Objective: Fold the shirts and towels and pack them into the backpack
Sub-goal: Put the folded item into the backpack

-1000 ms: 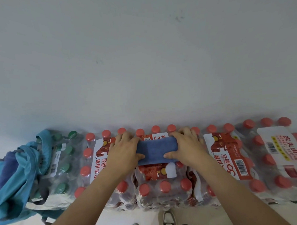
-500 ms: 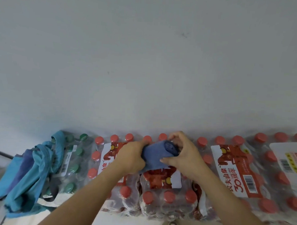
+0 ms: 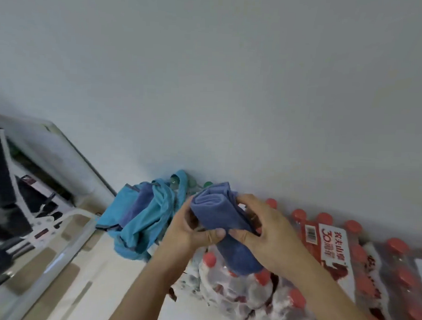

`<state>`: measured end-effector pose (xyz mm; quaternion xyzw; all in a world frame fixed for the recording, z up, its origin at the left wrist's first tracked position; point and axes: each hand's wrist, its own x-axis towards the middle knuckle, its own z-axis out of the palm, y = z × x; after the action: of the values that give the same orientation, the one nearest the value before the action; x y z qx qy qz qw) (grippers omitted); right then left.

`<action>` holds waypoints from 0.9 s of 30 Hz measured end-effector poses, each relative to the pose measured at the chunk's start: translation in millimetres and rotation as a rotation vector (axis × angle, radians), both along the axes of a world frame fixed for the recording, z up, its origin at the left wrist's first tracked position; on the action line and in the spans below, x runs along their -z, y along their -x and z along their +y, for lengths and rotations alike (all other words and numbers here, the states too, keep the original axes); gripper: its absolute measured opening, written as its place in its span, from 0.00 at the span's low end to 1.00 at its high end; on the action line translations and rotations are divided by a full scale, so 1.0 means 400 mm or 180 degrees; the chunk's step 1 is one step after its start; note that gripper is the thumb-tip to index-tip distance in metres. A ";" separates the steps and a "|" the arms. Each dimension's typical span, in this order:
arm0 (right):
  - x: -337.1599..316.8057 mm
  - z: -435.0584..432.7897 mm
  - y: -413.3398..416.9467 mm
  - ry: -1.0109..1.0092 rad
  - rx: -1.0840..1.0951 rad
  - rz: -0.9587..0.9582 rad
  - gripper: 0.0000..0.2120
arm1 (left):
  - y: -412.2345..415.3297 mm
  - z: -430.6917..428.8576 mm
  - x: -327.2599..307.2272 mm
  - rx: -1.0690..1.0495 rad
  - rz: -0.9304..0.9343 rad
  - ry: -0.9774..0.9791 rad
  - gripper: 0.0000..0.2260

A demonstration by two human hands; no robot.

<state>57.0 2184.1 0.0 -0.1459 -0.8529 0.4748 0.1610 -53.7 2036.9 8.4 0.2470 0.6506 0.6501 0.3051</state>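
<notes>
A folded blue towel [image 3: 223,223] is lifted off the bottle packs, held as a thick roll between both hands. My left hand [image 3: 190,228] grips its left side, thumb across the front. My right hand [image 3: 265,228] curls round its right side. A heap of unfolded light blue and purple cloth [image 3: 143,217] lies to the left, partly on green-capped bottles. No backpack shows clearly; a dark blurred shape [image 3: 1,187] sits at the far left.
Shrink-wrapped packs of red-capped water bottles [image 3: 333,259] line the white wall [image 3: 232,88] on the right. A white rail or frame [image 3: 55,257] runs along the left over a pale floor. Dark items lie behind it.
Both hands lifted the folded towel off the bottle packs and turned it lengthwise. The view swung to the left, bringing the cloth heap and the white frame into sight.
</notes>
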 end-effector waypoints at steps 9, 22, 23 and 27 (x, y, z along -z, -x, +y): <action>-0.021 -0.398 0.244 -0.0329 -0.0733 -0.0090 0.23 | 0.169 -0.426 -0.016 -0.1073 0.0482 -0.0074 0.31; 0.084 -0.524 0.491 0.0197 0.0415 -0.0994 0.13 | 0.450 -0.596 0.055 -0.1356 0.0338 0.1133 0.15; 0.094 -0.485 0.500 -0.0440 0.0688 -0.1265 0.18 | 0.484 -0.585 0.056 -0.1417 0.0335 0.1154 0.15; 0.143 -0.368 0.529 -0.0292 0.0985 -0.2074 0.29 | 0.596 -0.493 0.051 -0.1077 0.0531 0.1345 0.21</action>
<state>-154.7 2036.9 -57.3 -0.4094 -0.8477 0.3347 -0.0429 -292.2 1839.6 -11.9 0.1185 0.8265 0.5192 0.1824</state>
